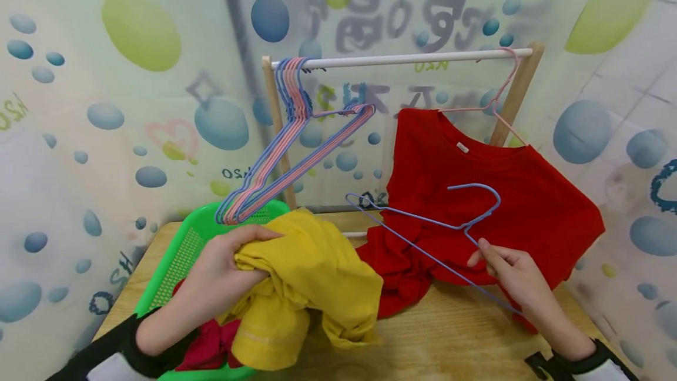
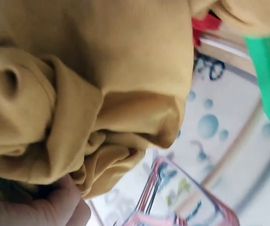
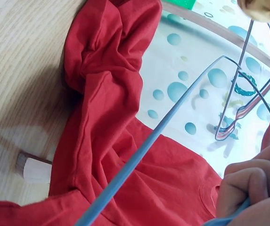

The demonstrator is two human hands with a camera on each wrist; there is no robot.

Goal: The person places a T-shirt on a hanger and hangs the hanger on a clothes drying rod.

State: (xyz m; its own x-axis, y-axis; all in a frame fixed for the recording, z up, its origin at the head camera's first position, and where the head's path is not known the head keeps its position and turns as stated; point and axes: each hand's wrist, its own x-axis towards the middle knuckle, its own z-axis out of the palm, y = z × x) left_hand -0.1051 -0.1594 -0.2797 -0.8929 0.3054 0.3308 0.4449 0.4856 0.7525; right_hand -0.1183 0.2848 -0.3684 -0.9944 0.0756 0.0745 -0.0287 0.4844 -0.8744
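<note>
A bunched yellow garment (image 1: 317, 275) hangs from my left hand (image 1: 224, 272), which grips it by its upper left side above the basket's edge. In the left wrist view the same cloth (image 2: 139, 56) fills most of the picture, folded and crumpled. My right hand (image 1: 520, 278) pinches a blue clothes hanger (image 1: 423, 216) near its neck, with the hook upward and one arm reaching left toward the yellow cloth. Behind that hanger a red shirt (image 1: 476, 169) hangs on a pink hanger (image 1: 496, 102) at the rack's right end. Its lower part spills onto the table.
Several blue and pink hangers (image 1: 298, 134) hang bunched at the left of the white rail (image 1: 381, 62), held by wooden posts. A green basket (image 1: 182, 251) with dark red cloth (image 1: 211, 343) inside stands at the left of the wooden table (image 1: 433, 346). A patterned curtain hangs behind.
</note>
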